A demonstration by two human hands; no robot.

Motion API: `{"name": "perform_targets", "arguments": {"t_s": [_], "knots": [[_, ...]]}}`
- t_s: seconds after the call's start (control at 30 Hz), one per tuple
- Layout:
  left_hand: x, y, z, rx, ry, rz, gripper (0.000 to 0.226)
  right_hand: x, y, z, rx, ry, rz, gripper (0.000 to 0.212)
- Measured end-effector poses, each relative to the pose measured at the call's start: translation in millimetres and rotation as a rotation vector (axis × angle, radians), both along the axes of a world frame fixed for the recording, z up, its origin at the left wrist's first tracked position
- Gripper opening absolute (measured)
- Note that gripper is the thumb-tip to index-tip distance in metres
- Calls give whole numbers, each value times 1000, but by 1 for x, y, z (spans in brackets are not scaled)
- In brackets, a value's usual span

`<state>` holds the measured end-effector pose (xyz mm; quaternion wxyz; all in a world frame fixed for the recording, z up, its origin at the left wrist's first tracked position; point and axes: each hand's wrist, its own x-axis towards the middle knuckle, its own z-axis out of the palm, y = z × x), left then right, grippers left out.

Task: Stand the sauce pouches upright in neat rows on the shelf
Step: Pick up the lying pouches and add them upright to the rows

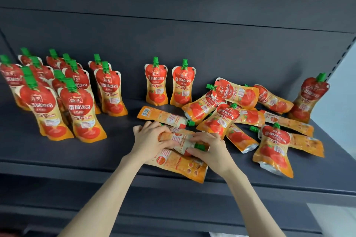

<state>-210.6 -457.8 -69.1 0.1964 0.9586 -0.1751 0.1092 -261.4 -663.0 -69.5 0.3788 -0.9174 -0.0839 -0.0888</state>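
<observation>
Left hand (152, 138) and right hand (210, 150) grip 1 lying sauce pouch (181, 139)
It lies near the front edge of the shelf (57, 159), on a lower pouch (185, 167) that seems to overhang this edge; if the lift drags that one along, it could slide off.

We take this for a shop — a dark metal shelf (115, 150) with a plain back panel (173, 44) and a slotted upright (343, 56) at its right edge, stocked with many identical tomato sauce pouches (156, 82), those toward its left end standing in rows.
</observation>
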Motion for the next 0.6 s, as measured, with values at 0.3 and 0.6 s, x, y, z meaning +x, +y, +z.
{"name": "perform_targets", "arguments": {"t_s": [0.3,0.6], "knots": [[21,16,0,-469,51,-73,57,6,29,35,562,-32,-56,25],[46,37,39,-743,435,-299,31,47,86,54,851,-33,-103,20]]}}
